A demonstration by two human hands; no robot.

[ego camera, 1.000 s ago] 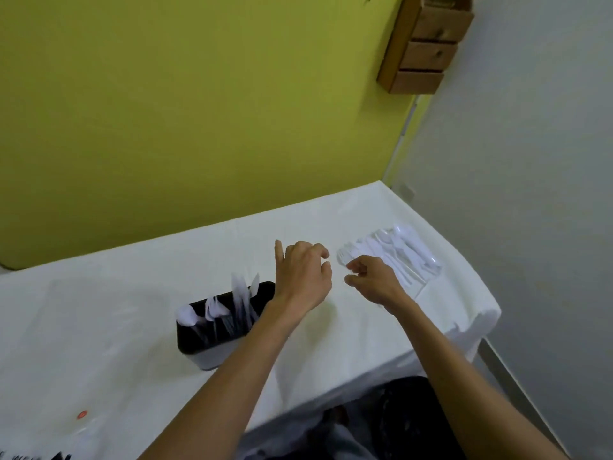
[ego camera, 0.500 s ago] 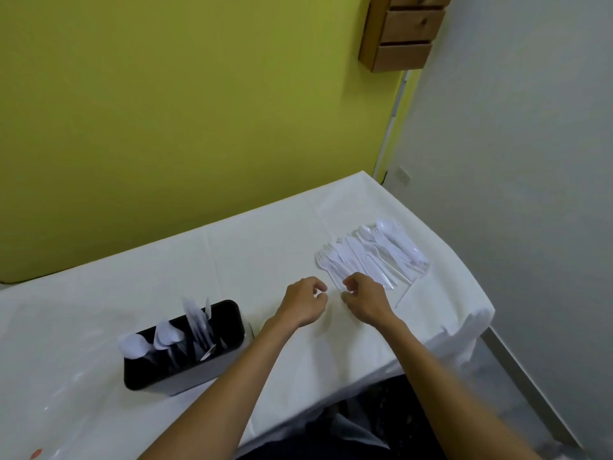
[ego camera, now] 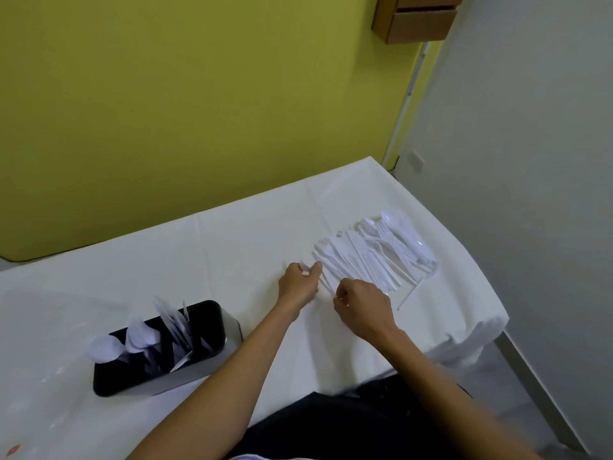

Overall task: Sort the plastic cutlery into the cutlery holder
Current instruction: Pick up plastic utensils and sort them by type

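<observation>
On the table, cutlery holder at left, loose cutlery pile well apart at right.

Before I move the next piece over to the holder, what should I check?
1. The left hand and right hand at the cutlery pile's edge: ok.
2. One piece held in the fingers: cannot tell, blurred.
3. The cutlery holder upright: ok.
4. Holder's right end free: ok, looks empty.
5. Pile gathered: not ok, one thin piece lies apart.
</observation>
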